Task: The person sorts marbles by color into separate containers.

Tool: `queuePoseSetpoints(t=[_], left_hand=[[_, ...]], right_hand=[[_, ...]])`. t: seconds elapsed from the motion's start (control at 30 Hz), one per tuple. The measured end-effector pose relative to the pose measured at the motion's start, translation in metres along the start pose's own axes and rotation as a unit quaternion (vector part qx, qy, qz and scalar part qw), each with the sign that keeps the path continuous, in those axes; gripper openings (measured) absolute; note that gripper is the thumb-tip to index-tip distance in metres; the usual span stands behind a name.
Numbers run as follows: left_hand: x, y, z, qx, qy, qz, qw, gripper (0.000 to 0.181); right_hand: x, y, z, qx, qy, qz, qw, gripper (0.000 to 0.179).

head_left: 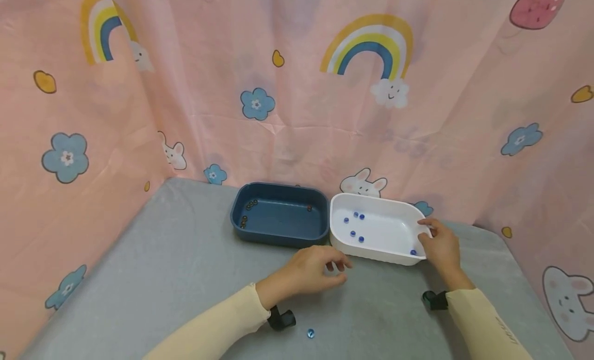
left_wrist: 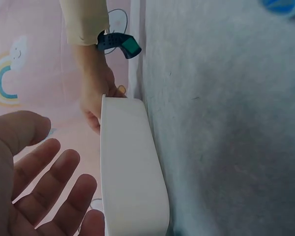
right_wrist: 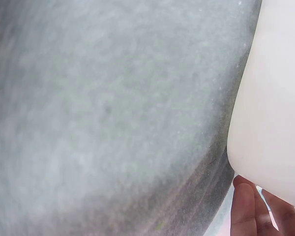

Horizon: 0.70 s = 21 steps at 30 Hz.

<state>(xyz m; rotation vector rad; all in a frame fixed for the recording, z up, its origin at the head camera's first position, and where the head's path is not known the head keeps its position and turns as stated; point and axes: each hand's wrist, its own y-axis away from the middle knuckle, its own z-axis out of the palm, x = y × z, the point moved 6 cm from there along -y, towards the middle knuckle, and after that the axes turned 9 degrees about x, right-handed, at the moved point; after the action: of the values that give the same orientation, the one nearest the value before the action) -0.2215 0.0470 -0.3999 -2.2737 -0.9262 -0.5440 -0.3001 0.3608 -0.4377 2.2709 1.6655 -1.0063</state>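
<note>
A white plastic tub (head_left: 376, 254) stands on the table, holding several small blue beads (head_left: 361, 239). My right hand (head_left: 443, 246) grips the tub's right end, with fingertips over the rim; in the right wrist view the fingers (right_wrist: 245, 209) are against its outer wall. My left hand (head_left: 315, 270) hovers in front of the tubs, fingers loosely bent and holding nothing. In the left wrist view its spread fingers (left_wrist: 59, 177) are beside the white wall. One blue bead (head_left: 311, 333) lies on the table below the left wrist.
A dark blue tub (head_left: 278, 240) stands directly left of the white one, with several brown beads (head_left: 244, 221) inside. Grey cloth covers the table (head_left: 176, 262). A pink patterned curtain (head_left: 297, 138) hangs close behind both tubs and along the sides.
</note>
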Motion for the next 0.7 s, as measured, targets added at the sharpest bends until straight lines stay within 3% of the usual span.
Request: queuePoseSetpoints(t=[0.17, 0.4, 0.7], left_hand=[[0.001, 0.013, 0.001, -0.026, 0.003, 0.001, 0.9997, 0.023], [0.001, 0.033, 0.003, -0.056, -0.011, 0.040, 0.9976, 0.020], [-0.006, 0.056, 0.009, -0.092, -0.016, 0.036, 0.9950, 0.020]], right_hand=[[0.001, 0.001, 0.000, -0.006, 0.003, 0.003, 1.0000, 0.036], [0.003, 0.001, 0.002, -0.010, 0.006, 0.007, 0.9999, 0.037], [0.002, 0.000, 0.002, -0.007, 0.010, 0.015, 0.9998, 0.037]])
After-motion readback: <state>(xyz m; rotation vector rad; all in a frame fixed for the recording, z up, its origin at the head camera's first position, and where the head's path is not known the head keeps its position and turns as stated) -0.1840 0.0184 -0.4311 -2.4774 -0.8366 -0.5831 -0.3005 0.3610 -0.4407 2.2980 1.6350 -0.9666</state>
